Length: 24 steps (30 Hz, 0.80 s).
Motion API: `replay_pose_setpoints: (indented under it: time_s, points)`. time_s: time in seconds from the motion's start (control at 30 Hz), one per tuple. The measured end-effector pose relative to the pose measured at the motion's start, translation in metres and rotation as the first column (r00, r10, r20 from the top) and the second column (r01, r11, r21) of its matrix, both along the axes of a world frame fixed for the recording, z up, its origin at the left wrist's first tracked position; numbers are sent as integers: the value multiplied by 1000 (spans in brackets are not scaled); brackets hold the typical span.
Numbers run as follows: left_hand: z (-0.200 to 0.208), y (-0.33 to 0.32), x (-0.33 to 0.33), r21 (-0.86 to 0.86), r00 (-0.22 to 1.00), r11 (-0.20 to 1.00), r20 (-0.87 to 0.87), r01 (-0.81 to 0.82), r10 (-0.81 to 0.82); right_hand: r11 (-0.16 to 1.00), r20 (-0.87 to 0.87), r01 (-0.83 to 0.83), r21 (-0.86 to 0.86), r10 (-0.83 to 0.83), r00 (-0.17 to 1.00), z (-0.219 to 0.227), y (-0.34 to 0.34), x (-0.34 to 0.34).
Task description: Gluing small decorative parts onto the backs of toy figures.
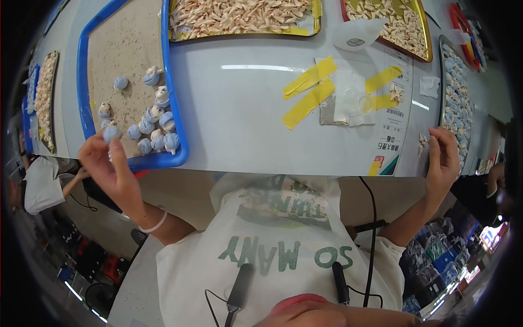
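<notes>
My left hand [117, 171] is closed in a pinch around a small blue-and-white figurine [111, 134], just over the near left corner of a blue-rimmed tray [181, 136]. Several similar round figurines [146, 126] lie in that tray, mostly towards its near right side. At the table's right side, my right hand [444, 158] has its thumb and forefinger tips together; whether anything is between them is too small to see. Right beside those fingertips lies a little group of cream-coloured pieces [423, 143].
Gold-rimmed trays of cream pieces [239, 19] [392, 19] stand at the back. A translucent white bottle [357, 35] lies before the right one. Yellow tape strips [309, 101] surround a small pad. A tray of blue-and-white pieces [456, 98] stands far right. Other people sit at both sides.
</notes>
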<state>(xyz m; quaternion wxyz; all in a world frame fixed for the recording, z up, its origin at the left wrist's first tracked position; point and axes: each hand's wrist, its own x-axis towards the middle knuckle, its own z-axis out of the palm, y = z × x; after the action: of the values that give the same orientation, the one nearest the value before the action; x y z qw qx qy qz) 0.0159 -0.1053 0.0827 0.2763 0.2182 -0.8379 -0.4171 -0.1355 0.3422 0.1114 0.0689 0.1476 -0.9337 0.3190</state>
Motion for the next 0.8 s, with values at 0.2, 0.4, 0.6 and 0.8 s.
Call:
replay_pose_setpoints:
  time_s: [0.2,0.4,0.6,0.8]
  points:
    - [9,51,-14,311,840,801,-378,511,-390,926,164,67,-371,-6,986,7,-30,-2]
    - [-19,139,-47,671,673,181,-608,719,-421,865,278,-75,-495,239,930,8,-68,-25]
    - [-21,160,-66,839,723,55,-432,542,-539,908,256,-359,-217,408,876,3,-99,-36]
    - [-31,153,-66,781,684,154,-411,605,-603,903,160,-403,151,380,911,14,-118,-34]
